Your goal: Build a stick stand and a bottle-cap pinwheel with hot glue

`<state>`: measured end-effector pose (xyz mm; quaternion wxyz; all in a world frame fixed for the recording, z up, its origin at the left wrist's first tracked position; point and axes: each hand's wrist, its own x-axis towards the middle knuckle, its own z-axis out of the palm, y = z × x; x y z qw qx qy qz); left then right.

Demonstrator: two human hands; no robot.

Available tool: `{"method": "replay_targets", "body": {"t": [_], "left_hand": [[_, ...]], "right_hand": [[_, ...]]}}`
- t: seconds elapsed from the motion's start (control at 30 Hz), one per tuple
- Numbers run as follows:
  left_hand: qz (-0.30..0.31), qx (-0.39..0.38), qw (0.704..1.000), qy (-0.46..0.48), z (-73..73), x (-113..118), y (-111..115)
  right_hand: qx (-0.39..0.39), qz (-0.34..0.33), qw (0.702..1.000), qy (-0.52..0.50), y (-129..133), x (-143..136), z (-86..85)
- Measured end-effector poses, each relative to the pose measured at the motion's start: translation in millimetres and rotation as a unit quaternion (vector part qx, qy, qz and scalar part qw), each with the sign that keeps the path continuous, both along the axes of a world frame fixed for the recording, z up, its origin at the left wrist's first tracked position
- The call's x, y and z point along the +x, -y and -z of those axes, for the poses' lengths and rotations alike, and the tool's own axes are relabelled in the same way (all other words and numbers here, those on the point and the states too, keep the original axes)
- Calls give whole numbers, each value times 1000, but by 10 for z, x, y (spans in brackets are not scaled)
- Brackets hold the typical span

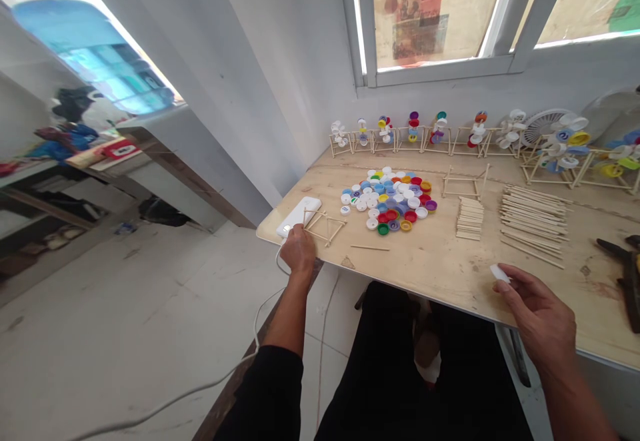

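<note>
At the table's left edge, my left hand [299, 249] is closed, its fingertips between a white oblong device [306, 210] with a cable and a small frame of thin wooden sticks [326, 229]. What the fingers grip, if anything, is hidden. My right hand [543, 308] pinches a small white piece [500, 273] between thumb and fingers, above the front of the table. One loose stick [370, 248] lies right of the frame. A pile of coloured bottle caps [395, 196] spreads over the middle of the table.
Short sticks [469, 218] and longer sticks [534, 218] lie in stacks to the right. Another stick frame [466, 182] stands behind them. Several frames with bottle-cap wheels [413, 128] line the wall, near a white fan [545, 126]. A black tool [627, 274] lies at the right edge.
</note>
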<state>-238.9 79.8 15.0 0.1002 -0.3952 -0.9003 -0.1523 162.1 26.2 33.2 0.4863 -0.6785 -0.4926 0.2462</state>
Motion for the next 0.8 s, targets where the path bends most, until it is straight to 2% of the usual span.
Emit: {"method": "replay_targets", "body": {"t": [0.57,0.8], "left_hand": [[4,7,1000,-3,16,-7,0],[2,4,1000,0,11,-2,5]], "right_hand": [[-4,5,1000,13,2,-47,-79],[17,-12,1000,5,-3,-29,-24]]}}
